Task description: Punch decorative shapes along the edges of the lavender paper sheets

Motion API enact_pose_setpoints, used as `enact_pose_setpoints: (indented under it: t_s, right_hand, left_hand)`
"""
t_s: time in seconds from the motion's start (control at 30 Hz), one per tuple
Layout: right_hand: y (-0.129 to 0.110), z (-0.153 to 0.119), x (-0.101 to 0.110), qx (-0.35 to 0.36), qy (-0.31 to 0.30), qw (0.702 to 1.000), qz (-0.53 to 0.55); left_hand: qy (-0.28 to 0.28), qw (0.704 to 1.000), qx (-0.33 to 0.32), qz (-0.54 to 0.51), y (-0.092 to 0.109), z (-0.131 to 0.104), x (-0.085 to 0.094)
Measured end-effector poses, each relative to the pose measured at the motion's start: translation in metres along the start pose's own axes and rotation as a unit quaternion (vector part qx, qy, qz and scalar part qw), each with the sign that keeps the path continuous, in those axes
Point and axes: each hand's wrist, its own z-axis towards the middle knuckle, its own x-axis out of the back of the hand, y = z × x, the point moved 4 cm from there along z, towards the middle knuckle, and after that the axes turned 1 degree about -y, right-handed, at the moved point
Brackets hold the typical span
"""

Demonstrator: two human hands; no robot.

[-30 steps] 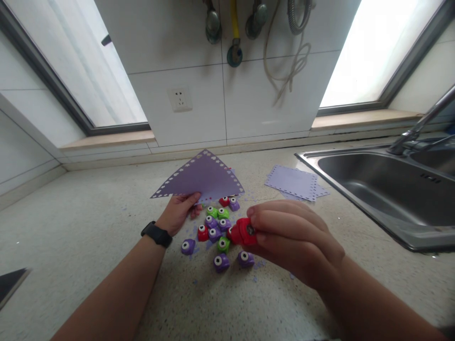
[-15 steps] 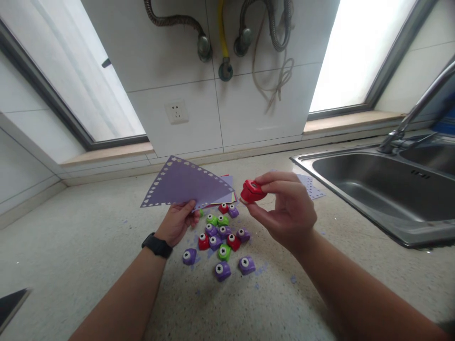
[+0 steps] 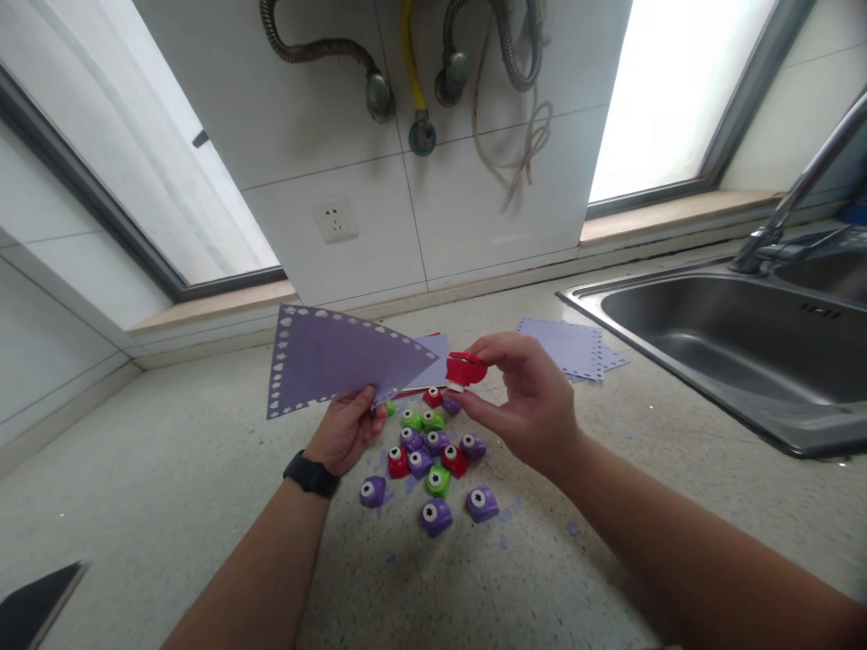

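My left hand (image 3: 350, 424) pinches the lower edge of a purple sheet of paper (image 3: 339, 357), held up off the counter. Small shapes are punched out along the sheet's edges. Between the thumb and fingers of my right hand (image 3: 532, 393) is a red craft punch (image 3: 464, 369). It is right by the sheet's right corner; whether it touches the paper I cannot tell. Below the hands, several more punches lie on the counter, among them a green punch (image 3: 438, 481), a purple punch (image 3: 482, 504) and a red punch (image 3: 398, 462).
Behind the punches lies a stack of coloured paper (image 3: 433, 348), partly hidden. Punched lilac sheets (image 3: 559, 346) rest beside the steel sink (image 3: 677, 334). Paper scraps dot the counter (image 3: 223, 506). A dark flat object (image 3: 41, 600) is at the lower left.
The red punch has turned and moved slightly left, closer to the sheet's corner. The purple sheet has tilted in my left hand. The camera view has shifted a little.
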Motion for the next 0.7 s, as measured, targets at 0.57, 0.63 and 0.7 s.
enact_pose_setpoints:
  t_s: [0.57,0.63,0.7]
  right_hand:
    - [0.0116,-0.0046,-0.0053,-0.065,-0.003,0.997,0.041]
    - [0.0118,-0.0042,-0.0064,-0.076,-0.007,0.996,0.046]
    - [0.0119,-0.0039,-0.0074,-0.083,-0.011,0.995,0.053]
  left_hand:
    - [0.010,0.999,-0.031,0.010,0.0028,0.0002,-0.0014]
    - [0.010,0.999,-0.033,0.010,0.0036,-0.0005,-0.0031]
    - [0.010,0.999,-0.036,0.010,0.0046,-0.0011,-0.0051]
